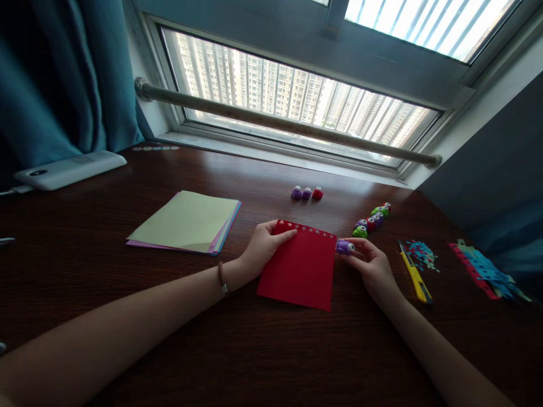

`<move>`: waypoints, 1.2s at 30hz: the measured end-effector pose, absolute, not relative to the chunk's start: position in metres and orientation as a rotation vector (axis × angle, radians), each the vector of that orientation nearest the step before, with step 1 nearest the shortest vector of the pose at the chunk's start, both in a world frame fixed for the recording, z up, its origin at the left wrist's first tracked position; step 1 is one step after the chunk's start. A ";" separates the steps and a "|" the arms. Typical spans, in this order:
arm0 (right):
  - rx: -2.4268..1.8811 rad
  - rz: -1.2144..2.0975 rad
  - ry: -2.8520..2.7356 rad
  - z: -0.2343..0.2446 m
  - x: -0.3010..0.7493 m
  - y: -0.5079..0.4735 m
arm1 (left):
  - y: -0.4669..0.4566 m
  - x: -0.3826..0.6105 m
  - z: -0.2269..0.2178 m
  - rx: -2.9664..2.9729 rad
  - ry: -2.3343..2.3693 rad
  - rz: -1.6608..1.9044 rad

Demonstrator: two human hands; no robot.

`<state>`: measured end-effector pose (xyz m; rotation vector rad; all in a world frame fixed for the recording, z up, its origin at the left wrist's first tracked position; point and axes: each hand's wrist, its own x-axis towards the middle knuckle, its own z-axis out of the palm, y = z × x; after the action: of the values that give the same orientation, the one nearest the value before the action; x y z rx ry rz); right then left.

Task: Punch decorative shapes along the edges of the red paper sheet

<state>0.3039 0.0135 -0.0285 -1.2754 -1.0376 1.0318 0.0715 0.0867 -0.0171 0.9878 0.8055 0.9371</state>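
Sheet (299, 271): red, four-sided, smooth and matt; held over the middle of the table (203, 356); row of small pale star-like shapes along its far edge, cut-through or stuck-on cannot be told.
Left hand (263, 249): grasping the sheet by its far left corner, thumb laid on top, fingers mostly hidden beneath; thin brown wristband (221, 277) with a pale piece at the wrist.
Right hand (373, 265): pinching the purple punch between thumb and fingers.
Purple punch (344, 247): stubby, shiny, plastic-looking, white round knob facing right; at the sheet's right edge near the far right corner; whether the paper sits in its slot cannot be told.
Trio (306, 193): two purple punches and one red, side by side toward the table's far edge.
Slanting row (371, 221): more such punches, green, purple and red, close together, running toward the table's far right corner.
Paper stack (186, 220): pale yellow on top, pink and blue edges fanned out below; left of the sheet.
Cutter (414, 274): yellow handle, slim, lying aslant right of the right hand.
Bits (422, 255): tiny, mostly blue, some pale, scattered just beside the cutter.
Strips (494, 271): red and blue, holes along them, heaped near the table's right edge.
White device (76, 169): smooth, rounded slab with cable, toward the table's far left corner; dark oval mark on its end, too small to read.
Table: dark brown, wood-grained, glossy toward the window (292, 90).
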 end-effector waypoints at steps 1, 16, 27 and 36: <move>-1.278 1.031 -1.035 -0.028 0.304 0.013 | 0.086 0.072 -0.017 0.989 0.805 0.938; -1.264 1.001 -0.991 -0.026 0.301 0.013 | 0.088 0.072 -0.022 1.020 0.790 0.938; -1.243 0.958 -1.108 -0.025 0.299 0.010 | 0.088 0.073 -0.025 1.084 0.840 0.966; -1.276 0.950 -1.160 -0.023 0.299 0.008 | 0.089 0.072 -0.026 1.104 0.863 0.986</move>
<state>0.2992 0.0080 -0.0233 -1.2762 -1.1600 0.9496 0.0721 0.0889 -0.0263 1.1040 0.8628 0.9860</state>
